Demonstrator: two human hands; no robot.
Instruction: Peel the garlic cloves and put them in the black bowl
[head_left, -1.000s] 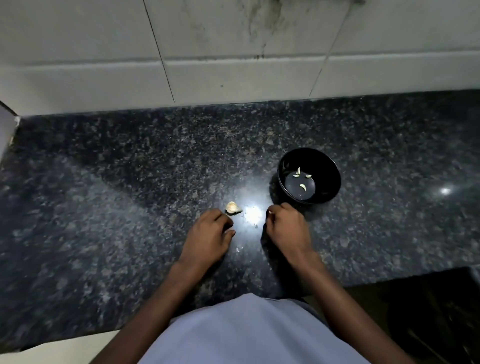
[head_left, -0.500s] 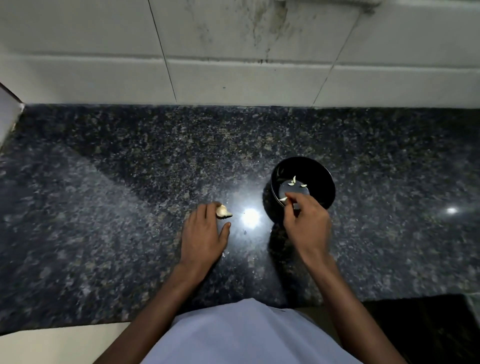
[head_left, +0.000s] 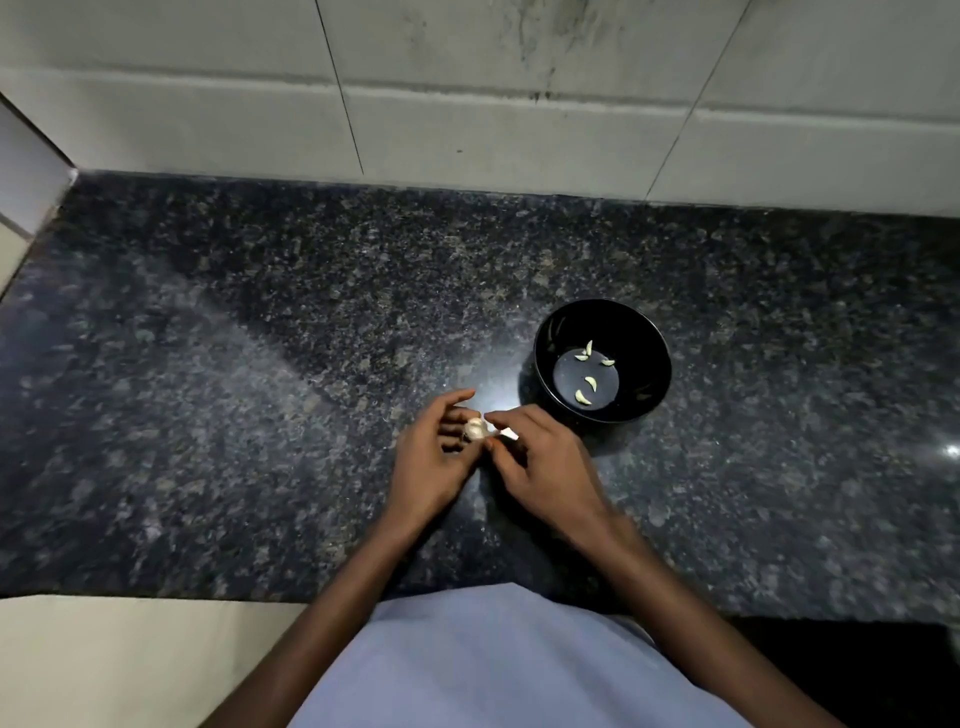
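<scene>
A small pale piece of garlic (head_left: 475, 429) sits between my two hands, just above the dark granite counter (head_left: 260, 415). My left hand (head_left: 434, 460) holds it with curled fingers, index finger stretched out. My right hand (head_left: 540, 462) pinches at the garlic's right side, where a pale strip of skin or clove (head_left: 508, 434) sticks out. The black bowl (head_left: 644, 343) stands to the right and a little behind the hands, with several peeled cloves (head_left: 589, 383) on its bottom.
A white tiled wall (head_left: 467, 104) runs along the back of the counter, and another wall edge (head_left: 26, 197) closes the left end. The counter's front edge lies close to my body. A bright light reflection glints beside the bowl.
My right hand has come back from over the bowl to the garlic. My left hand has lifted the garlic off the counter. One more clove lies in the bowl.
</scene>
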